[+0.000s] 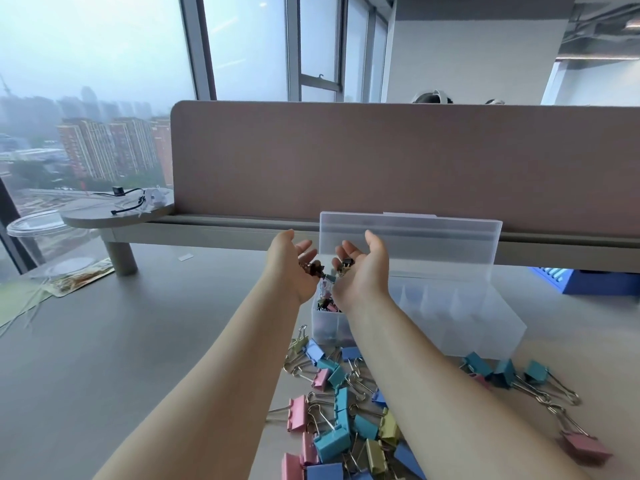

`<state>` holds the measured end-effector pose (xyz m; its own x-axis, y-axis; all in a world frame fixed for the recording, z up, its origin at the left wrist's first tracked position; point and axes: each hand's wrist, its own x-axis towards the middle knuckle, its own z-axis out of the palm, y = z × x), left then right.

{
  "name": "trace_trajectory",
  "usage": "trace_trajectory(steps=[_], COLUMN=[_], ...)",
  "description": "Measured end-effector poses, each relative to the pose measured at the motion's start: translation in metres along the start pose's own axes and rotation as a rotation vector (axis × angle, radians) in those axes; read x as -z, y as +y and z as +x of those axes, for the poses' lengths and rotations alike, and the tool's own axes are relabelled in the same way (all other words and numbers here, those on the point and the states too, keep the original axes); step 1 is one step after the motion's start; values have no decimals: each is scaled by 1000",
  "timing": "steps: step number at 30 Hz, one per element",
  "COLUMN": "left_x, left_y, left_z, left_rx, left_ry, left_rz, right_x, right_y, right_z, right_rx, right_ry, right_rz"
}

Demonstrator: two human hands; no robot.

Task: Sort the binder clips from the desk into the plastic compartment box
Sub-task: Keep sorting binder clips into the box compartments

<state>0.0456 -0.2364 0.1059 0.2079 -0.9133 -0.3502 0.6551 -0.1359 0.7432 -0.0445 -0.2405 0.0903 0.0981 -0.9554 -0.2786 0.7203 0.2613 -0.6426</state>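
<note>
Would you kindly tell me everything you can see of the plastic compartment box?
The plastic compartment box is translucent, frosted plastic, rectangular, standing on the desk with its lid raised upright at the back. Thin dividers split it; the leftmost compartment holds small clips, the others look empty. Large clips lie before its front.

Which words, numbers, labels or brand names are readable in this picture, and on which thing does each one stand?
No text can be read anywhere in this picture.
On the flat packet at the left of the desk: some print, too blurred to read.
On the blue object at the right: pale marks, too blurred to read.
On the plastic box and the binder clips: no lettering shows.
</note>
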Motion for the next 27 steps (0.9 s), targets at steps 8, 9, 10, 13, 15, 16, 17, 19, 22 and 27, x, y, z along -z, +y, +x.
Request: trace_trajectory(steps=[8,9,10,13,15,16,17,19,22,27], left_x=[0,0,0,1,2,2,2,2,2,-3], left_y=[-1,-1,-1,-1,0,1,1,1,-1,-8], left_z=[-3,-3,-3,-5,-7,-8,-9,-11,-15,-21], left_rx=[4,5,6,4,3,5,8,16,25,42], left_ry=[19,21,22,8,-17,-31,-40,-54,-88,-86], left_rz=[42,47,49,57,67,80,101,165,272,343], right_x=[8,10,12,19,26,29,33,39,43,42], right_y=[-11,-12,-12,-15,-20,-24,-27,-35,-43,-41], right_z=[-7,-7,-7,-6,-4,-4,-4,-7,-11,-12], right_rx=[-57,-52,-47,-35,-34,-40,-52,-76,-98,-105], right_ry=[-43,-43,-39,-31,-32,-37,-43,-63,-110,-186], right_rz=[-9,-14,-20,-32,-32,-40,-60,-126,-246,-330])
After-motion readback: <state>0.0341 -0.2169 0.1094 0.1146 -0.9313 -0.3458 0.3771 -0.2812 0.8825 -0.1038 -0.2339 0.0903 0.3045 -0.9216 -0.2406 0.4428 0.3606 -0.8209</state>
